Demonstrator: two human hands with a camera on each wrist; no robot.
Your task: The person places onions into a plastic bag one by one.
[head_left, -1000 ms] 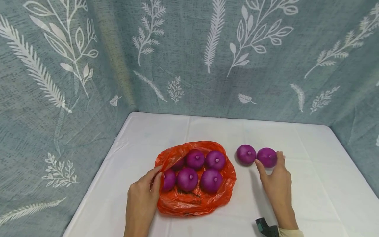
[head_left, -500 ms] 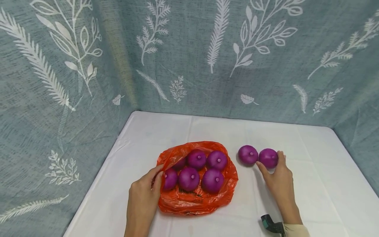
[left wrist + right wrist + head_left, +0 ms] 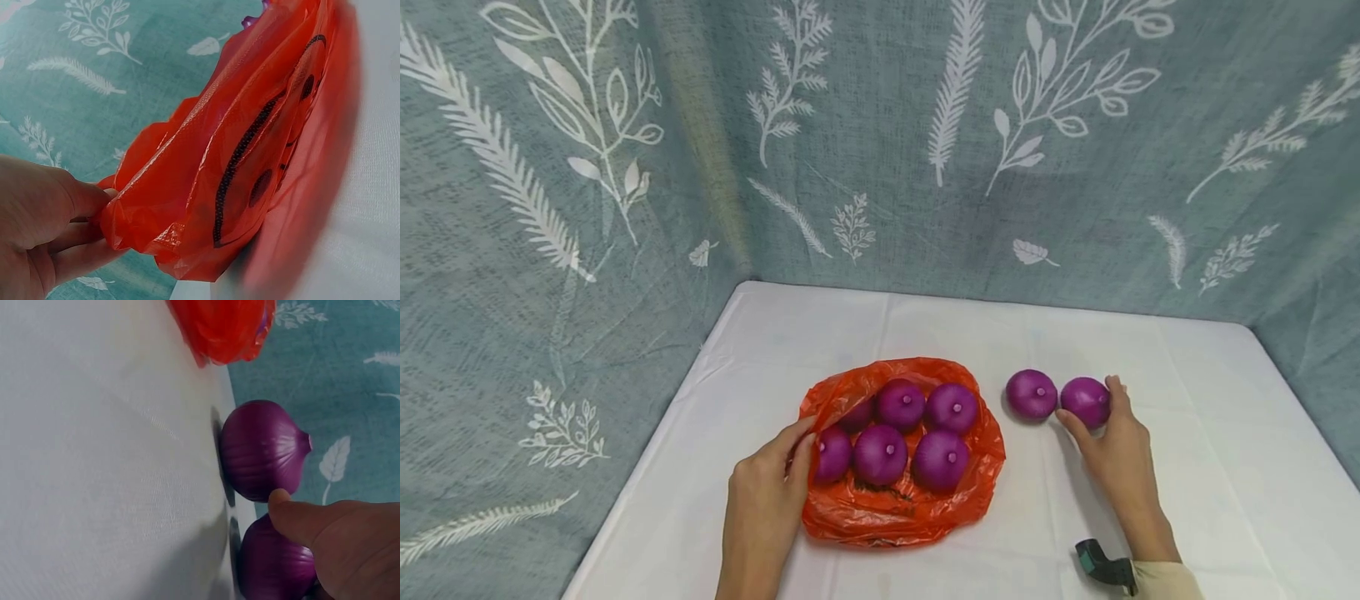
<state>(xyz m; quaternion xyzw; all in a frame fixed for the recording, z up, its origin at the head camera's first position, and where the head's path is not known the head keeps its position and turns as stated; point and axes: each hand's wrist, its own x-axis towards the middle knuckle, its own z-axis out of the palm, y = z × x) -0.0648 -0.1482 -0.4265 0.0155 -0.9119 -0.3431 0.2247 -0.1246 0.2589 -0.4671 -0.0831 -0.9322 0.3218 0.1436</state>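
An orange-red plastic bag (image 3: 887, 525) lies spread with its mouth up, several purple onions (image 3: 881, 455) inside. The left hand (image 3: 767, 500) pinches the bag's left rim between thumb and fingers; the left wrist view shows the crumpled plastic (image 3: 181, 181) in its fingertips. To the right of the bag, two onions rest side by side on the white cloth. The right hand (image 3: 1116, 454) holds the farther-right onion (image 3: 1086, 402), thumb at its near left and fingers along its right side. The other loose onion (image 3: 1032, 395) sits close beside the thumb tip, its neck visible in the right wrist view.
A white cloth (image 3: 805, 325) covers the table. Blue-green curtain (image 3: 880, 208) with white leaf prints hangs behind and along both sides. A black strap-like device (image 3: 1103, 567) sits at the right wrist, by a light sleeve (image 3: 1165, 581).
The head view has shifted slightly. The right hand's wrist and forearm have moved a little to the right, its fingers still around the onion. The left hand keeps its grip on the bag.
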